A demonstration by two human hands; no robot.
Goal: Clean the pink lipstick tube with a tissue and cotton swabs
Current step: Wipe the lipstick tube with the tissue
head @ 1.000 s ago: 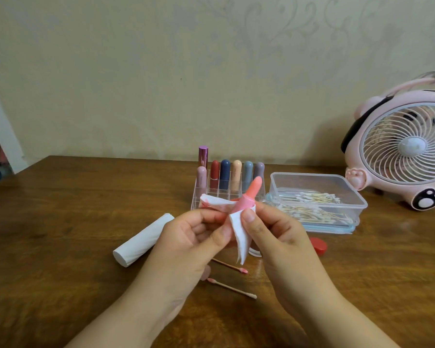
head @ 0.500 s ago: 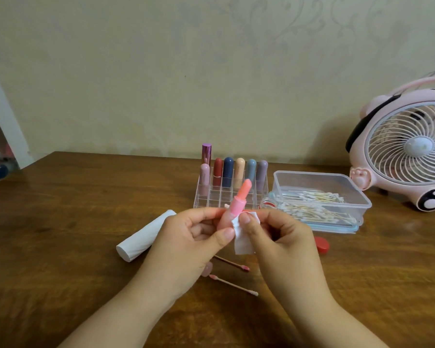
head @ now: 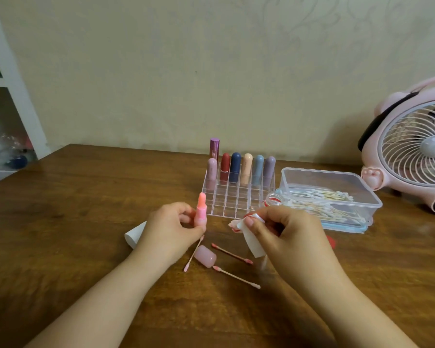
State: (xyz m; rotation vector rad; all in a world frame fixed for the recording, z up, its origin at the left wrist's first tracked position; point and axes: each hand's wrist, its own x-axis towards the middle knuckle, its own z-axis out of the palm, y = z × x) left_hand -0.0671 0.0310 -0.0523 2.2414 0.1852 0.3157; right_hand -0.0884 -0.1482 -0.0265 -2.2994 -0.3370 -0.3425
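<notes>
My left hand (head: pixel 172 228) holds the pink lipstick tube (head: pixel 201 212) upright, its coral stick raised above the fingers. My right hand (head: pixel 284 234) pinches a folded white tissue (head: pixel 252 241) with pink smears, a hand's width to the right of the tube. On the table below lie the pink lipstick cap (head: pixel 205 256) and three used cotton swabs (head: pixel 232 253) with pink tips.
A clear acrylic organiser (head: pixel 239 197) with several capped lipsticks stands behind the hands. Right of it is a clear plastic box (head: pixel 329 194) of cotton swabs and a small open jar (head: pixel 274 199). A pink fan (head: pixel 417 151) stands far right. A white roll (head: pixel 135 234) lies left; a red lid (head: pixel 331 241) peeks out right.
The tissue has come off the lipstick tube. My right hand moved right with the tissue and my left hand moved left with the tube, so the two hands are apart.
</notes>
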